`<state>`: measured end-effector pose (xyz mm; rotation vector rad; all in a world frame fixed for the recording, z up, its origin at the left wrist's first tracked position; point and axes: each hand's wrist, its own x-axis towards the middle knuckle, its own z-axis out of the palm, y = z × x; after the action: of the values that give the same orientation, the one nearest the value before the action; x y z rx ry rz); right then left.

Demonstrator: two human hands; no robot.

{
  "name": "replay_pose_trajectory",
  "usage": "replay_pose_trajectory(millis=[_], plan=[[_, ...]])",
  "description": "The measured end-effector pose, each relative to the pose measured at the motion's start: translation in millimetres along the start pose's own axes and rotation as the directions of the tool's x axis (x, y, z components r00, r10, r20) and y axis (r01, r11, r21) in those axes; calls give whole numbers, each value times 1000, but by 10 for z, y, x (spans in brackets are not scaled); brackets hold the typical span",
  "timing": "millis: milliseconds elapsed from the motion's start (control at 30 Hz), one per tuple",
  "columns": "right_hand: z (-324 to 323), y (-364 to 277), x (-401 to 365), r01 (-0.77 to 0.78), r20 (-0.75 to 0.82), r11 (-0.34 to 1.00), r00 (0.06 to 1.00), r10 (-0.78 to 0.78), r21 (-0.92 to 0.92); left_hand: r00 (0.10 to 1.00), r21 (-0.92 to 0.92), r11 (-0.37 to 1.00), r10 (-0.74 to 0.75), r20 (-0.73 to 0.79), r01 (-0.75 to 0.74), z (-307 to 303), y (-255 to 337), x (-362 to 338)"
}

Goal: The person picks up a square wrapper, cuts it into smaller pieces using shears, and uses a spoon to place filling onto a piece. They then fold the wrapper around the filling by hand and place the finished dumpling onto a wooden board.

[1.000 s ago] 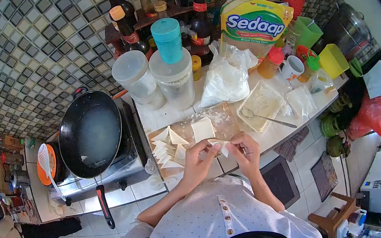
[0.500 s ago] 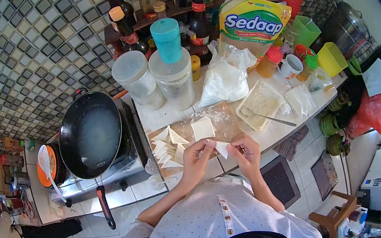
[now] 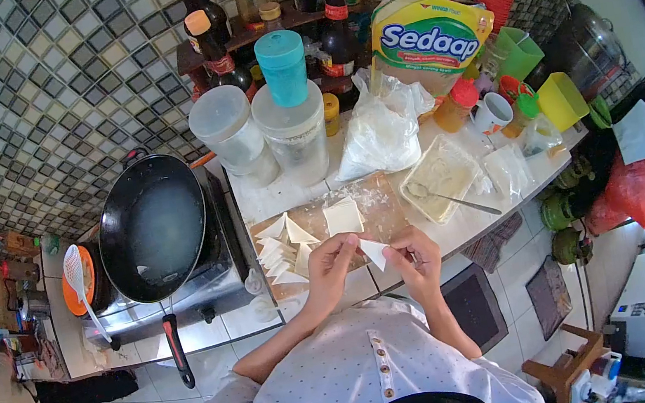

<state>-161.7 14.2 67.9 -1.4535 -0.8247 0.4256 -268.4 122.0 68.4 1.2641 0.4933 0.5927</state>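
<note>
A dough wrapper folded into a triangle [image 3: 374, 254] is held in the air between my two hands, near the counter's front edge. My left hand [image 3: 333, 263] pinches its left corner, and my right hand [image 3: 415, 254] grips its right side. Just beyond them lies a floury wooden board [image 3: 384, 196]. On it sits a stack of square wrappers [image 3: 343, 217], with a pile of folded triangles [image 3: 284, 249] to the left. A white tub of pale filling [image 3: 442, 175] with a spoon [image 3: 469, 203] resting in it stands to the right.
On the left, a black wok [image 3: 155, 226] with cloudy liquid sits on the stove, its handle pointing toward me. Plastic canisters [image 3: 293, 143] and a bag of white powder [image 3: 380, 130] stand behind the board. A slotted spoon [image 3: 76, 280] lies beside the wok.
The folded wrapper has turned slightly in my fingers and shows more of its flat face. My left fingers have shifted a little; the other things stay in place.
</note>
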Motion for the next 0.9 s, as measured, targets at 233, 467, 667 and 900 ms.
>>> replay_pose_trajectory(millis=[233, 467, 667, 900], plan=[[0, 54, 8, 27, -42, 1000, 999, -27, 13, 998, -8, 999, -51, 40, 52, -12, 17, 24], [23, 134, -3, 13, -74, 996, 997, -7, 84, 961, 47, 990, -141, 237, 134, -9, -119, -29], [43, 110, -18, -92, -57, 957, 992, 112, 274, 966, 69, 989, -146, 212, 134, 59, 43, -31], [33, 79, 10, -118, -32, 941, 990, 134, 317, 941, -13, 971, -229, 251, 240, 7, -71, -12]])
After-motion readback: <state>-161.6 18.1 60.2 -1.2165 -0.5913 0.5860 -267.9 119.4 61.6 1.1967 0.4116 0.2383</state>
